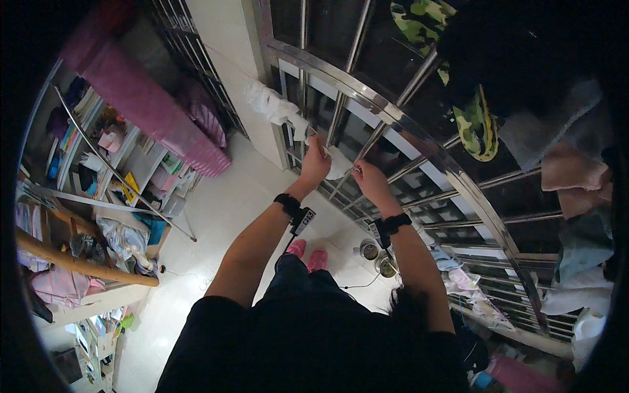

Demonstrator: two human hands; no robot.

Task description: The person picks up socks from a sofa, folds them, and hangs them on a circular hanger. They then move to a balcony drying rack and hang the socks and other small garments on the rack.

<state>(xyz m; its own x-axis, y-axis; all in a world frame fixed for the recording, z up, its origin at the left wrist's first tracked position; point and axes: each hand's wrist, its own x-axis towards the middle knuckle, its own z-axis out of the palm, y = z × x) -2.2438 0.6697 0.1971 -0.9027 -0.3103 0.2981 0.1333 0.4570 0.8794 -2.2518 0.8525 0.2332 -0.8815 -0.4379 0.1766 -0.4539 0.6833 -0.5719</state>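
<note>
A small white cloth (pixel 338 164) spans the gap between my two hands, in front of a barred metal window grille (pixel 378 110). My left hand (pixel 315 159), its fingers curled, is at the cloth's left edge. At the opposite edge, my right hand (pixel 372 182) pinches the cloth between thumb and fingers. Fine detail at both fingertips is too small to make out. Just beyond my left hand, more white cloths (pixel 272 105) hang bunched along a thin line. Each wrist wears a black strap with a small device.
Left of me, a pink cover (pixel 147 103) hangs by crowded shelves (pixel 118 147), with a slanting metal pole (pixel 123 179) before them. Two round containers (pixel 385 266) stand on the floor near my right side. Laundry (pixel 462 282) hangs along the grille; camouflage-patterned pieces (pixel 475 130) hang overhead.
</note>
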